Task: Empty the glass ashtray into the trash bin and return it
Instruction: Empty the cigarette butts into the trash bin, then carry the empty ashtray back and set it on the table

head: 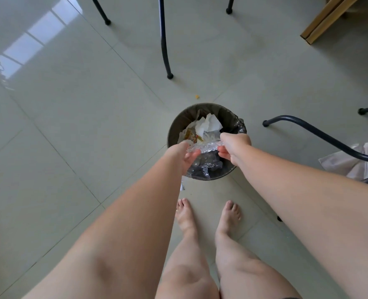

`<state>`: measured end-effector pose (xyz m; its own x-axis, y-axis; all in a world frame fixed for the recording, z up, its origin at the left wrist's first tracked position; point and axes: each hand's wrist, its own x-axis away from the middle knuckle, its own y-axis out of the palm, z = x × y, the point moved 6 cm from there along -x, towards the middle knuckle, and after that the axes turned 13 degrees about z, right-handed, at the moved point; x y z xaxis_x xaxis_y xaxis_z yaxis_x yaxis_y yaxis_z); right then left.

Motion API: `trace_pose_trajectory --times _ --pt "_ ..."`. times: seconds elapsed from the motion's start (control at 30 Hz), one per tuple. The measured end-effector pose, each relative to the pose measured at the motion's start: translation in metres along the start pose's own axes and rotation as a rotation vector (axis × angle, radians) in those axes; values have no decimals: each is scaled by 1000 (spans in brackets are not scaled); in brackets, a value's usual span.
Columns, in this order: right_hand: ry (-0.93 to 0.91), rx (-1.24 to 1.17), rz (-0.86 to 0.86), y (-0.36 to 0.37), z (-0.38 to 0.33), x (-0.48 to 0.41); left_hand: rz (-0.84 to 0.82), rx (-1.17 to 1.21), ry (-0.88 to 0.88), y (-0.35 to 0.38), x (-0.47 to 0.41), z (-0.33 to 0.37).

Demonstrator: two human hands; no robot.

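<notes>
The left hand [184, 153] clasps one edge of the glass ashtray [204, 146] and the right hand [232, 145] the other, each grip closed on its rim, holding it tipped directly above the trash bin [174, 128] so the contents fall inside rather than onto the floor.

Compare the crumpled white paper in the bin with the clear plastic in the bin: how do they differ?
The crumpled white paper is opaque and matte; the clear plastic is see-through and glossy. The paper lies at the far side of the trash bin, in full view; the plastic lies at the near side, partly behind the left hand and the glass ashtray. Both are crumpled waste inside the bin.
</notes>
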<state>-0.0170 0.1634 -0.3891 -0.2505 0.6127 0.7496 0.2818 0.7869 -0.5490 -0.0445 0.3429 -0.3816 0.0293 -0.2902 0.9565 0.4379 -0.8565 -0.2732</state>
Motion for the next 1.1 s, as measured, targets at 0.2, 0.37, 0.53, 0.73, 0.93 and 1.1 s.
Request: trace_pose_trajectory --times 0.2,0.37,0.53,0.73,0.93,1.1 --pt "-122 50 -21 -5 4 15 -47 -79 -4 -16 12 -8" --pt "-324 69 -151 -11 5 33 -100 -67 173 -33 25 5" --pt "-385 39 -292 -24 3 67 -213 -58 383 -55 55 15" --pt "-426 -70 -268 -62 -42 123 -282 6 503 -62 130 39" --pt "-544 -164 -195 -133 -115 188 -361 -6 637 -59 241 79" --pt "-657 -276 -97 -214 -175 247 -470 -52 744 -49 348 109"
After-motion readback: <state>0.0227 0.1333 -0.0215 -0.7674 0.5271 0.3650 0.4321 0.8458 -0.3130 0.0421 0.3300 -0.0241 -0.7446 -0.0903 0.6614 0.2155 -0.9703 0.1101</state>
